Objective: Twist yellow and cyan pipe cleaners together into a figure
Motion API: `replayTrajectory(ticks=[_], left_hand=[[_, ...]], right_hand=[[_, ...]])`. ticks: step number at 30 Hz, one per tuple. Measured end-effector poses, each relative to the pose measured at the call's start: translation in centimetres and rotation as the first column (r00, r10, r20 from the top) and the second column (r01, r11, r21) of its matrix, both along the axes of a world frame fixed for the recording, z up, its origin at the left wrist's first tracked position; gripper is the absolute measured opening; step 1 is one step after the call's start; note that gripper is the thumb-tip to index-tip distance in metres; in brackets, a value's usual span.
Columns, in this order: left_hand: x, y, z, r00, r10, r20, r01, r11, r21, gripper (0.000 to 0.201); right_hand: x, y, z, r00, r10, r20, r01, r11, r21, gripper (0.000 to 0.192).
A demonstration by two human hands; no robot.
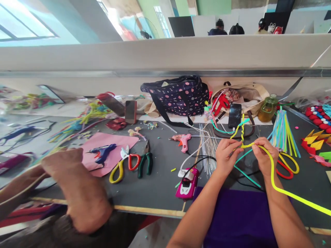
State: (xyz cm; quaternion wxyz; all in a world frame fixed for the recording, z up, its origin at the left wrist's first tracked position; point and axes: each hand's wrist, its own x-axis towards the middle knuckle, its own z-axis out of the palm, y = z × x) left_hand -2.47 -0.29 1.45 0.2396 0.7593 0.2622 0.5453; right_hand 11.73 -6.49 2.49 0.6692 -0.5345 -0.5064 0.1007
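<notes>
A: Hands first, quick. Left hand (227,155), right of centre in the frame: fingers curled in, pinching the yellow fuzzy pipe cleaner (271,165) at the twist. Right hand (263,155) just beside it, also pinched closed on the same stem.

B: Where does the stem run?

A: Twisted part rises from between the hands toward the black phone (234,115); the loose tail sweeps down to the lower right edge over the purple cloth (240,220). A teal pipe cleaner (245,174) crosses under the hands.

B: Risks?

A: I'd say the twist could spring open if either pinch loosens. The long tail could snag the bundle of pastel straws (284,132). Another person's arm (77,193) sits lower left, well apart, near the yellow-and-red scissors (124,165).
</notes>
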Motion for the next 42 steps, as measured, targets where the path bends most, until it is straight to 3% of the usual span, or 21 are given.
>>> replayTrajectory(ticks=[5,9,15,21,29,35,42], left_hand=[[-0.1,0.1,-0.1,0.998,-0.033,-0.052,0.032,0.999,-0.018,0.027],[-0.1,-0.1,-0.1,0.996,-0.046,-0.083,0.041,0.997,-0.060,0.020],[0.1,-0.3,0.0,0.999,-0.035,-0.027,0.033,0.998,-0.047,0.012],[0.4,-0.7,0.1,1.000,0.026,0.012,-0.026,1.000,-0.005,0.016],[0.1,-1.0,0.5,0.999,-0.005,0.046,0.006,1.000,-0.021,0.007],[0.2,-0.9,0.8,0.981,-0.081,0.176,0.106,0.985,-0.136,0.013],[0.0,-1.0,0.8,0.943,-0.197,0.269,0.276,0.913,-0.299,0.014]], right_hand=[[-0.1,0.0,0.3,1.000,0.015,0.005,-0.015,1.000,0.012,0.009],[-0.2,-0.2,0.5,1.000,0.020,0.021,-0.020,1.000,0.012,0.009],[-0.4,-0.3,0.8,0.998,0.012,0.064,-0.013,1.000,0.011,0.008],[-0.7,-0.2,0.9,0.985,-0.018,0.173,0.009,0.999,0.053,0.006],[-1.4,-0.1,0.9,0.962,0.071,0.264,-0.078,0.997,0.017,0.008],[-1.5,-0.3,1.7,0.963,0.123,0.238,-0.131,0.991,0.016,0.009],[-1.2,-0.8,2.2,0.952,0.146,0.269,-0.156,0.988,0.018,0.011]])
